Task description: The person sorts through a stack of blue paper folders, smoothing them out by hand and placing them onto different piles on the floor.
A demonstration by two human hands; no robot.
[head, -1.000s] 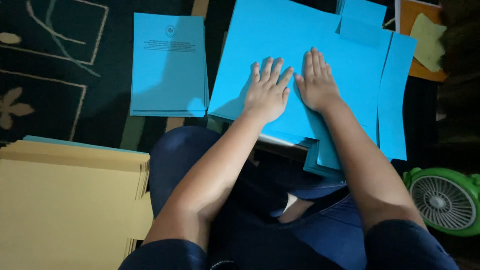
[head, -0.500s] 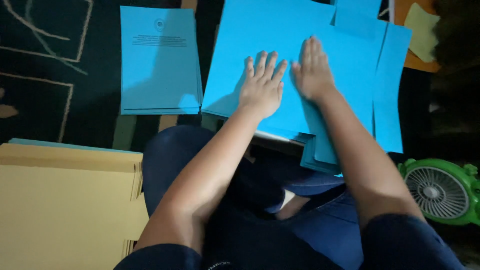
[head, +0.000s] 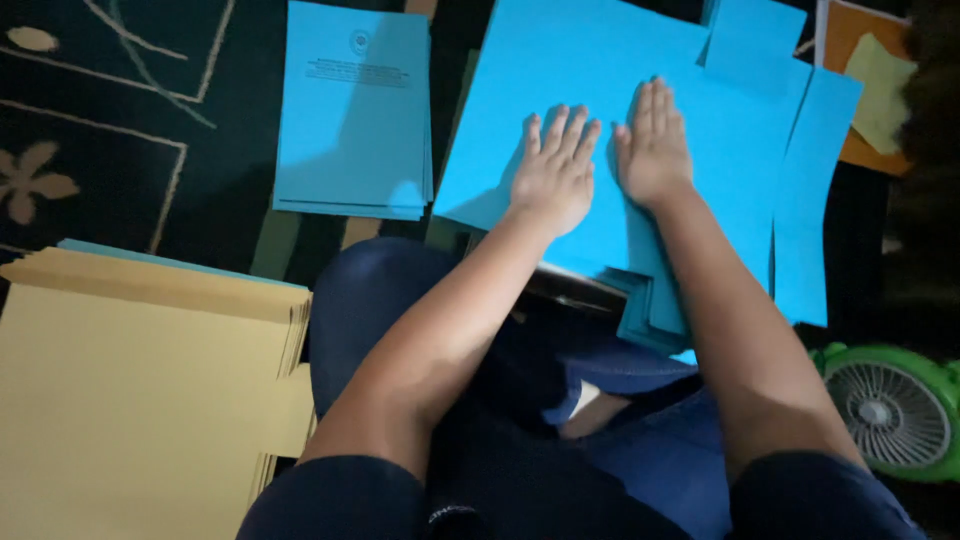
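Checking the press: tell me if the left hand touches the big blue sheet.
Touching: the head view shows the left hand lying flat, palm down, on the big blue sheet.

Dim room, light from far side onto blue sheet (head: 600,90); hands (head: 555,170) cast soft shadows near-left. Carpet (head: 120,120) & right edge v. dark, slightly soft, no glare.

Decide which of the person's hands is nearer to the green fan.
Right. The right hand lies flat on the blue sheet, on the side toward the green fan; the left hand lies farther away.
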